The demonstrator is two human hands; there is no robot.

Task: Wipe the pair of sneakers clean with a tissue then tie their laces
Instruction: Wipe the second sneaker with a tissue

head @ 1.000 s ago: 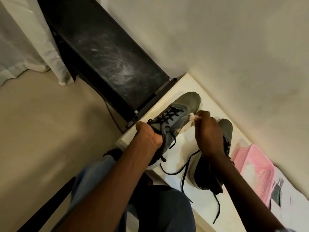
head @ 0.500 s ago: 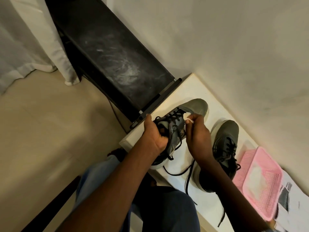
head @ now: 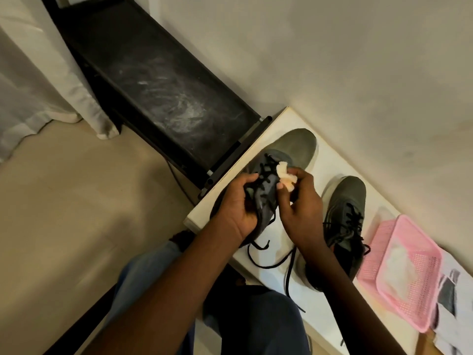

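Two grey sneakers with black laces are on a white table [head: 330, 160]. My left hand [head: 236, 208] grips the left sneaker [head: 294, 147] around its collar, toe pointing away. My right hand [head: 302, 203] pinches a crumpled white tissue [head: 363, 175] against that shoe's tongue, beside the laces. Its loose laces [head: 266, 262] trail over the tabletop. The second sneaker [head: 345, 201] stands upright to the right, partly hidden by my right wrist.
A pink mesh basket [head: 409, 275] with something white inside sits right of the shoes, printed papers [head: 453, 285] beyond it. A dusty black shelf [head: 163, 88] abuts the table's left end. The wall runs close behind. My knees are under the table edge.
My right hand drew the tissue back from the shoe's side near the toe to the tongue and laces. My left hand shifted its grip on the collar. The head camera moved in closer.
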